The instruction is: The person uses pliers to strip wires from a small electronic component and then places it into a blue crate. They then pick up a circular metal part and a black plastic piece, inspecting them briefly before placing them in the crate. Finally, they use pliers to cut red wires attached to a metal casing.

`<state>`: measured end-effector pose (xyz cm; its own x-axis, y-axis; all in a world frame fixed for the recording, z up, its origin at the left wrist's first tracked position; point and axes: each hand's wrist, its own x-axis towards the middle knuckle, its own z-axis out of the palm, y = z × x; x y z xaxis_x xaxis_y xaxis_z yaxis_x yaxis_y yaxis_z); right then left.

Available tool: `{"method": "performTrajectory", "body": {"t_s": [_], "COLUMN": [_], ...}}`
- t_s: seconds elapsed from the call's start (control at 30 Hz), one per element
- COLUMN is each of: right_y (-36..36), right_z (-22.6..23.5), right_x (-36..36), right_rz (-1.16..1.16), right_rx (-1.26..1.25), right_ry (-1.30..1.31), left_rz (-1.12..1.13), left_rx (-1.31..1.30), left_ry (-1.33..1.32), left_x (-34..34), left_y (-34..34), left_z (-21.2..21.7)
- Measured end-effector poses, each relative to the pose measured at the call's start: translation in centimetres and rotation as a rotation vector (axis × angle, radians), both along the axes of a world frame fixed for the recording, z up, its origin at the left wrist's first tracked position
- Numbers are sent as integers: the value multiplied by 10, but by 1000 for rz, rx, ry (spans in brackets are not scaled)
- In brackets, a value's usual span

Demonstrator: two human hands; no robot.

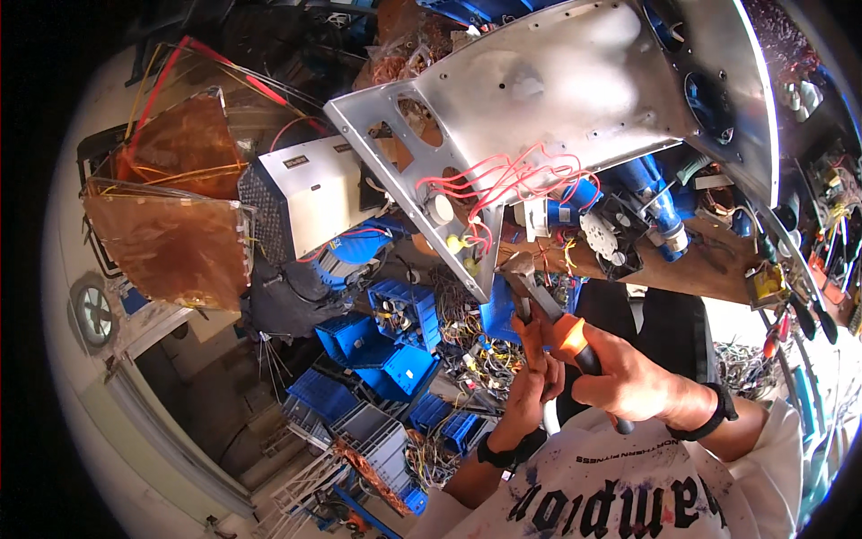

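My right hand [628,377] is closed around the handles of pliers [567,334] with orange and black grips, their metal jaws pointing up and away from me. Close beside it, my left hand [530,391] is curled, one finger raised along the pliers. What its fingers hold is hidden from this view. Just beyond the jaws stands a large bent sheet-metal panel [557,81] with round cut-outs. Several red wires [512,175] hang from its lower edge, beside a round white part [438,210] and small yellow-green parts.
Blue bins [400,310] and heaps of loose wires [476,359] lie below the wooden bench [718,274]. A blue cylindrical tool [660,211] rests on the bench. Brown sheet panels [171,247] and a white box [314,193] are at left. Hand tools [795,314] stand at right.
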<state>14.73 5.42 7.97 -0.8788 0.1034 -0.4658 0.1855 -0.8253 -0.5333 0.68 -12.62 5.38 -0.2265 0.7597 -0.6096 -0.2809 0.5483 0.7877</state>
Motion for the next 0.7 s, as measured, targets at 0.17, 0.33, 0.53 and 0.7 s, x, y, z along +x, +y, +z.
{"method": "performTrajectory", "body": {"t_s": [0.17, 0.33, 0.53, 0.7], "right_y": [2, -6, -7, -10], "right_z": [1, -8, -6, -4], "right_x": [-11, -21, -29, -32], "right_rz": [4, -44, -57, -82], "right_rx": [16, 126, 245, 267], "right_ry": [3, 49, 4, -29], "left_rz": [-30, 34, 116, 73], "left_rx": [-38, -49, -66, -144], "left_ry": [-13, -127, -224, -195], "left_x": [-11, -14, -13, -15], "left_y": [2, -7, -8, -4], "left_z": [-2, -18, -29, -33]}}
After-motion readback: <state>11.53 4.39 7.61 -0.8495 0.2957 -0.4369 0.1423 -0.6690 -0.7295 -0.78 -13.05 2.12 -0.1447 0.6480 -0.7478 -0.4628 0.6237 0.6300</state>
